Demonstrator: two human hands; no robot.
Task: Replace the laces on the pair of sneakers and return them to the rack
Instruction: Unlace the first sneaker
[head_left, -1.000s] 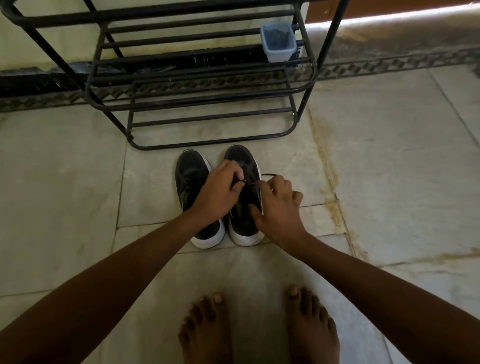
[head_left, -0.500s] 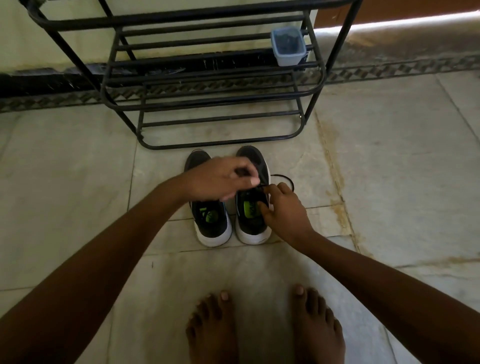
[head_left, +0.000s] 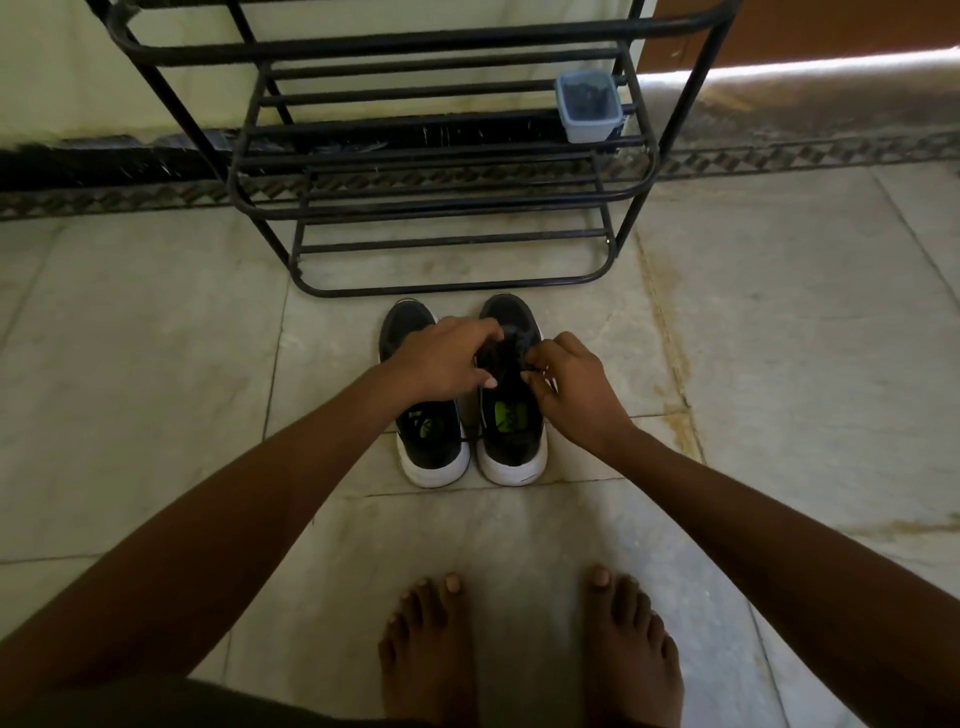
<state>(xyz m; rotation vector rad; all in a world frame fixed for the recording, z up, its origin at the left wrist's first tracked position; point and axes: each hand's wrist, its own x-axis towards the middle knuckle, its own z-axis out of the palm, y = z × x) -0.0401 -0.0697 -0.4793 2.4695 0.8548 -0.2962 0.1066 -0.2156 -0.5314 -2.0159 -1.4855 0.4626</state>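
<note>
Two black sneakers with white soles stand side by side on the floor, toes toward the rack: the left sneaker (head_left: 428, 447) and the right sneaker (head_left: 511, 441). Both hands work at the lace area of the right sneaker. My left hand (head_left: 441, 364) reaches across the left sneaker, fingers pinching the dark lace (head_left: 501, 353). My right hand (head_left: 569, 384) grips the lace from the right side. A thin lace end (head_left: 470, 439) trails between the two shoes. The eyelets are hidden by my fingers.
A black metal shoe rack (head_left: 441, 208) with several bar shelves stands just beyond the sneakers against the wall. A small lidded plastic box (head_left: 589, 106) sits on its right side. My bare feet (head_left: 530, 644) stand on the tiled floor (head_left: 156, 364) behind the shoes.
My left hand moved from the left sneaker's tongue across to the right sneaker's laces. My right hand shifted up along that shoe. The lace loop lying to the right of the shoe is gone.
</note>
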